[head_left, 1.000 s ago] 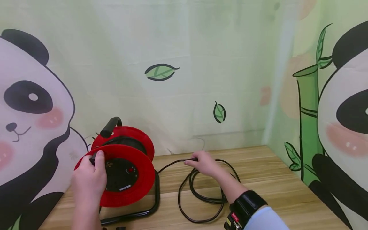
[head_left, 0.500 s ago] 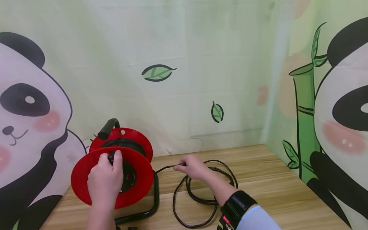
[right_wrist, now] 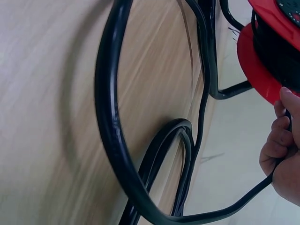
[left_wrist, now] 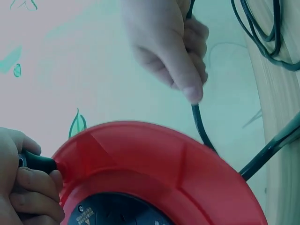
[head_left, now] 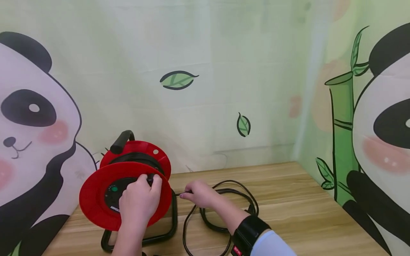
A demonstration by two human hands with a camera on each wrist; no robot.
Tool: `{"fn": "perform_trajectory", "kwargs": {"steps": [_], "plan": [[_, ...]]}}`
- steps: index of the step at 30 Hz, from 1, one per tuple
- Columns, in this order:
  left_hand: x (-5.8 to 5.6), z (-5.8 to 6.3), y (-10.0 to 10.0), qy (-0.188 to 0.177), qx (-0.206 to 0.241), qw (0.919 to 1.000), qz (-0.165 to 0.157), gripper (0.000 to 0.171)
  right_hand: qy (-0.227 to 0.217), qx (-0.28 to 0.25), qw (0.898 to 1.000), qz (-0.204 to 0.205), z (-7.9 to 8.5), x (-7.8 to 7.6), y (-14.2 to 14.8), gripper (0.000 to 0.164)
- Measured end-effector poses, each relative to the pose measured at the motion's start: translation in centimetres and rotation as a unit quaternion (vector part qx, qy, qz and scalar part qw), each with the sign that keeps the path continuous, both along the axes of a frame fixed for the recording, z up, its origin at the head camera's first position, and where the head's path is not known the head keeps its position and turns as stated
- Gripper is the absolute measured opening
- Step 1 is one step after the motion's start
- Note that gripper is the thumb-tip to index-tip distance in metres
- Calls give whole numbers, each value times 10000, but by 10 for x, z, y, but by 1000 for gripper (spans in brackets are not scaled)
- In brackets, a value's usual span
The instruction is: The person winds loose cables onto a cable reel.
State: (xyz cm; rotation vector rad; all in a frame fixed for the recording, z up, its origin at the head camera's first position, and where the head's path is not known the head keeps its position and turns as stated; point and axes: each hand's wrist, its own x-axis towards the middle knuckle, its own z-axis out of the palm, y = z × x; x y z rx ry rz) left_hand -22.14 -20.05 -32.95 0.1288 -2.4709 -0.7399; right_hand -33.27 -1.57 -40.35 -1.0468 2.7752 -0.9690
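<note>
A cable reel with red flanges (head_left: pixel 91 199) stands at the left of the table in the head view, black cable wound between its flanges. My left hand (head_left: pixel 139 199) grips the black crank knob (head_left: pixel 150 179) on the front flange, now at its upper right; the left wrist view shows the fingers curled round this knob. Just right of the reel, my right hand (head_left: pixel 200 193) holds the black cable (right_wrist: pixel 107 93) close to where it runs onto the drum. Behind that hand the cable trails out in loose loops on the wooden tabletop.
The reel stands on a black tube frame (head_left: pixel 174 213) with a carrying handle (head_left: pixel 120 142) at the top. A black plug-like end (head_left: pixel 251 209) lies among the cable loops. A printed panda cloth (head_left: pixel 205 89) closes off the table's back and right side.
The crank knob has swung clockwise from the flange's upper left over the top to its upper right, with my left hand on it. My right hand has moved left toward the reel, drawing cable along.
</note>
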Motion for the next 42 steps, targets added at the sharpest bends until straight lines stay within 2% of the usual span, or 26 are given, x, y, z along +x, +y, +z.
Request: {"fn": "perform_trajectory", "kwargs": {"steps": [5,8,12,15,23,28,33,38,42], "plan": [[-1,0,5,-315,-194,9993,5,44,157,260,9995,72,3,6,-18,33],[-3,-2,8,-735,-110,9971,-135,46,231,379,9989,131,3,8,-25,30],[-6,-6,9,-1360,51,9901,-338,48,378,539,9974,295,2,11,-32,22],[-8,-8,8,-1660,31,9851,-460,48,452,653,9963,328,2,12,-34,17],[-8,-7,6,-1784,-210,9819,-598,49,417,608,9965,393,2,13,-33,17],[-8,-7,6,-1855,-264,9805,-593,48,38,236,9986,477,3,11,-21,22],[-7,-7,6,-1874,-299,9801,-589,50,-137,-33,9988,472,6,8,-5,28],[-7,-7,6,-1921,-321,9788,-638,52,-460,-264,9981,313,11,4,13,24],[-7,-8,6,-1892,-329,9792,-655,52,-695,-356,9966,252,19,2,30,31]]}}
